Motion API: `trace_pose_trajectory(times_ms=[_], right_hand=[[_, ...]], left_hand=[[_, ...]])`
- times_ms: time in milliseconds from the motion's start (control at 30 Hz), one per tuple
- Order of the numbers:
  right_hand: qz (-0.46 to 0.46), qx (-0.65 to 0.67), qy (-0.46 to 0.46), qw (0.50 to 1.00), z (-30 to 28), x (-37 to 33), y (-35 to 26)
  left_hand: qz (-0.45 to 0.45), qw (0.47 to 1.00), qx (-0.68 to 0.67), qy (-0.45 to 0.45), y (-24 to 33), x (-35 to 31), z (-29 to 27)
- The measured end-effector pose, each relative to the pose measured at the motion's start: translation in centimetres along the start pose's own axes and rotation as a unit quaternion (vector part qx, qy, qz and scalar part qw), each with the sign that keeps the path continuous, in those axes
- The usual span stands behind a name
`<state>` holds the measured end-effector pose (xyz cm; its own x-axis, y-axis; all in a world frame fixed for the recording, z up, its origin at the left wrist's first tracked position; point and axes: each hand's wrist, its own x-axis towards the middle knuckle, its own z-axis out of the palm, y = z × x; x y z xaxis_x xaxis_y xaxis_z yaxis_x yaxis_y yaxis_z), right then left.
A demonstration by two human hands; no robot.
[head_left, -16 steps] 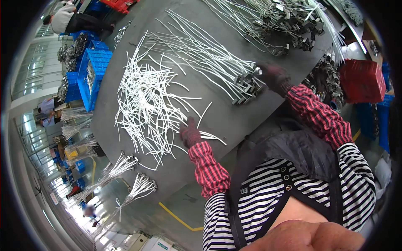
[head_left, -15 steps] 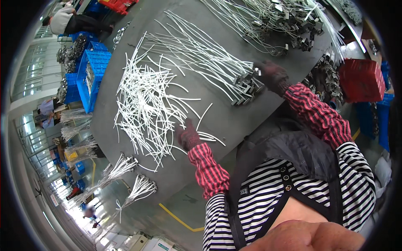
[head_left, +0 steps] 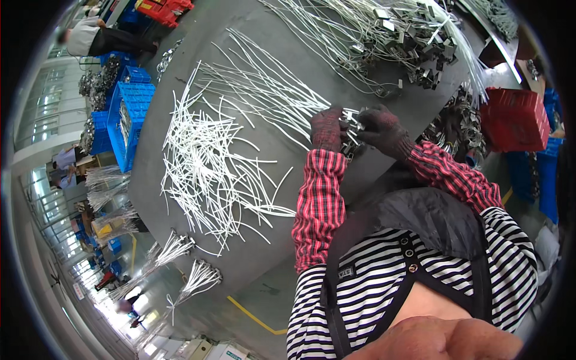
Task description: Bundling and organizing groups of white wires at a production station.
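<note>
Both my hands are gloved in dark red and grey and have come together at the metal-clip end of a spread of white cables (head_left: 282,84) on the grey table. My left hand (head_left: 328,129) is closed over the cables just beside the clips. From the right, my right hand (head_left: 384,129) bends its fingers around one of the small metal clips (head_left: 353,125), most of which the gloves cover. A tangled heap of loose white cut tubes (head_left: 207,159) lies to the left, a few strays pointing toward my left sleeve.
Another pile of cables with metal clips (head_left: 414,48) occupies the table's far right. A red crate (head_left: 514,120) stands beyond the right edge. At left are blue crates (head_left: 129,120) and tied cable bundles (head_left: 201,277). A person (head_left: 90,37) is at the far left.
My left hand has left the heap of loose tubes and moved right to the metal clips. My right hand has shifted slightly nearer and now meets it there.
</note>
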<state>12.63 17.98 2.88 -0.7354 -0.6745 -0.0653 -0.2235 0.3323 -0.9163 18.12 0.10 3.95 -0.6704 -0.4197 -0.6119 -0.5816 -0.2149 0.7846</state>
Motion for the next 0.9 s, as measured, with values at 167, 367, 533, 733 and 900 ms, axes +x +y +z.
trace_pose_trajectory(times_ms=[167,367,533,733,900], right_hand=[[0.059,-0.025,-0.029,0.998,-0.8,0.2,-0.3],[0.034,-0.025,-0.093,0.995,-2.4,1.8,-0.6],[0.018,-0.076,-0.132,0.988,-2.5,8.1,0.4],[0.049,-0.132,-0.167,0.976,5.8,16.0,2.5],[0.19,0.027,-0.226,0.955,9.5,15.6,2.9]], left_hand=[[-0.061,0.979,-0.191,0.021,-0.9,0.6,2.0],[-0.044,0.996,-0.035,0.068,-2.4,-0.3,0.5],[0.052,0.942,-0.095,0.319,-8.6,0.2,-6.0],[0.102,0.907,0.279,0.298,-13.2,3.9,-8.9],[0.11,0.809,0.547,0.183,-11.3,5.5,-7.3]])
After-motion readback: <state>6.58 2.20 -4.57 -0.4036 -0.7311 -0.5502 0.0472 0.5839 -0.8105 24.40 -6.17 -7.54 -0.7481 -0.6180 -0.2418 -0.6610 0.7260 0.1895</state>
